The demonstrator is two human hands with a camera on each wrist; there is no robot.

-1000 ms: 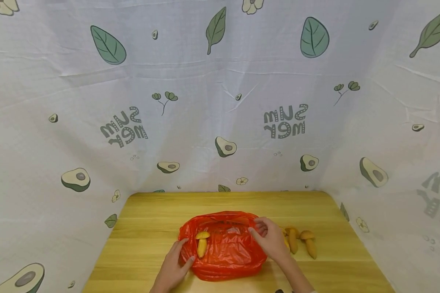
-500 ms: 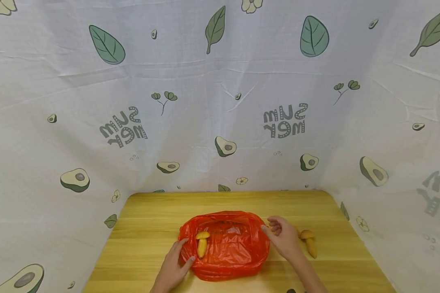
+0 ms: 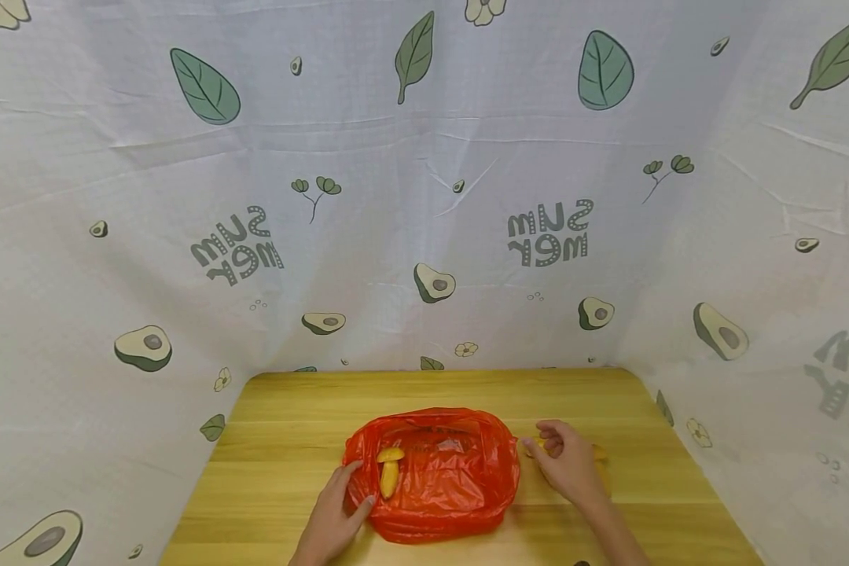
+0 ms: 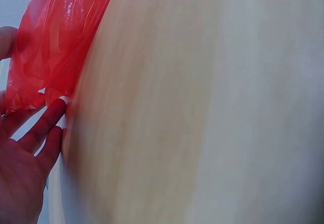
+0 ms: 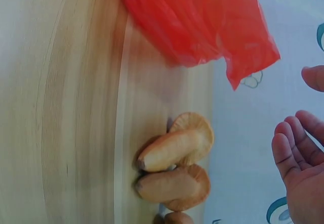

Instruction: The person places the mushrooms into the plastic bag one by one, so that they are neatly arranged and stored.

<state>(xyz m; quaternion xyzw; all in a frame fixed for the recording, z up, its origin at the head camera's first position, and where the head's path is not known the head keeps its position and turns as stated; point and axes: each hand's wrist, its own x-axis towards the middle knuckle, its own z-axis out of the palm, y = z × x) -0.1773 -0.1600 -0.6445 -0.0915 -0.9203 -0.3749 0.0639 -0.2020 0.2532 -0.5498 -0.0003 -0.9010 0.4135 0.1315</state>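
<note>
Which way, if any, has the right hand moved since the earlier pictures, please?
Yes: against the wooden tabletop, the right hand has moved rightward in the head view.

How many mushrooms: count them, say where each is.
4: one mushroom inside the red bag; right of it on the table, a first mushroom, second mushroom and third mushroom, cut by the wrist view's edge. The right hand may hide more.

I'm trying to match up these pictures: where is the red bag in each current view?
Head: the bag is low in the picture, close to the middle from left to right.
Left wrist: the bag fills part of the upper left, cut off by the top edge.
Right wrist: the bag is at the top, a little right of centre.
Shared landmark: the wooden table.
</note>
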